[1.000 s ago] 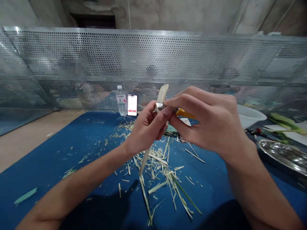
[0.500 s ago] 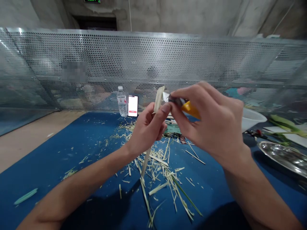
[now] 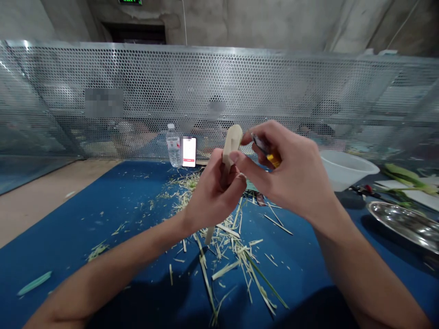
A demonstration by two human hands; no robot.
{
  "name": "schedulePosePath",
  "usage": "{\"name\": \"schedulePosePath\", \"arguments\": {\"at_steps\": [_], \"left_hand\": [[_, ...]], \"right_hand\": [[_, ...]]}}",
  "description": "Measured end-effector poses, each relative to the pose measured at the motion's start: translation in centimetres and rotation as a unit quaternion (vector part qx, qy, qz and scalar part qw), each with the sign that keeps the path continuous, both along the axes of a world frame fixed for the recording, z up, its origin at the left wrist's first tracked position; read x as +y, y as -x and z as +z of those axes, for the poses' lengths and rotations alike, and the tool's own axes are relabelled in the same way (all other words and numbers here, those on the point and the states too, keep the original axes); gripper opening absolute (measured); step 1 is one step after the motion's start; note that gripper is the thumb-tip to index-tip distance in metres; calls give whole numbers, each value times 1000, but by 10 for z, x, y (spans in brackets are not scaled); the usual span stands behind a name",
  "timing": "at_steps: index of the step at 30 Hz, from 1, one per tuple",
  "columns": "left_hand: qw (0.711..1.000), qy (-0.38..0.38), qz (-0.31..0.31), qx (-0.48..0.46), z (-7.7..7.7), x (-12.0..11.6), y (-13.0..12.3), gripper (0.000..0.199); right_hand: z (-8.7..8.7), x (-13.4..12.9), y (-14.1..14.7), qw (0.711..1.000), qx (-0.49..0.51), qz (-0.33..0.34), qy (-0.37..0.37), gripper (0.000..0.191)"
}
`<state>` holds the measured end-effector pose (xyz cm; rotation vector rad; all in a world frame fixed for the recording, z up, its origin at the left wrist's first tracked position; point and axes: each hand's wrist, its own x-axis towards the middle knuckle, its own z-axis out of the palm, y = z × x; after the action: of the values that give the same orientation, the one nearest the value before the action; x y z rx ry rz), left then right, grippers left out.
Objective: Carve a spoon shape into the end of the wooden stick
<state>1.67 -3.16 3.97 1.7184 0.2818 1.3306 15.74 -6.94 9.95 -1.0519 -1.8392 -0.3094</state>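
Note:
My left hand (image 3: 219, 189) is closed round a pale, flat plant stalk, whose rounded upper end (image 3: 233, 137) stands up above the fingers. The stalk's lower end (image 3: 210, 234) shows beneath the hand, over the blue tabletop. My right hand (image 3: 290, 167) holds a yellow utility knife (image 3: 274, 159) with a dark metal front part, tucked against the palm and fingers. Its thumb presses on the face of the stalk, and its index finger reaches the stalk's right edge. Most of the knife is hidden by the hand.
Pale shavings (image 3: 224, 269) litter the blue tabletop (image 3: 137, 256). Behind stand a water bottle (image 3: 173, 148) and a lit phone (image 3: 189, 151) before a perforated metal screen (image 3: 192, 73). To the right are a white bowl (image 3: 356, 165), a steel tray (image 3: 408, 226) and green leaves (image 3: 404, 176).
The knife has come away from the stalk's upper end and turned back into my right hand. Right thumb and index finger now touch the stalk, which has turned to show its broad face.

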Motion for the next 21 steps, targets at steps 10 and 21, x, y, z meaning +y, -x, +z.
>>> {"name": "schedulePosePath", "arguments": {"at_steps": [10, 21], "left_hand": [[998, 20, 47, 40, 2, 2, 1, 20], [998, 57, -36, -15, -3, 17, 4, 10]], "right_hand": [[2, 1, -2, 999, -9, 39, 16, 28], [2, 5, -5, 997, 47, 44, 42, 7]]}}
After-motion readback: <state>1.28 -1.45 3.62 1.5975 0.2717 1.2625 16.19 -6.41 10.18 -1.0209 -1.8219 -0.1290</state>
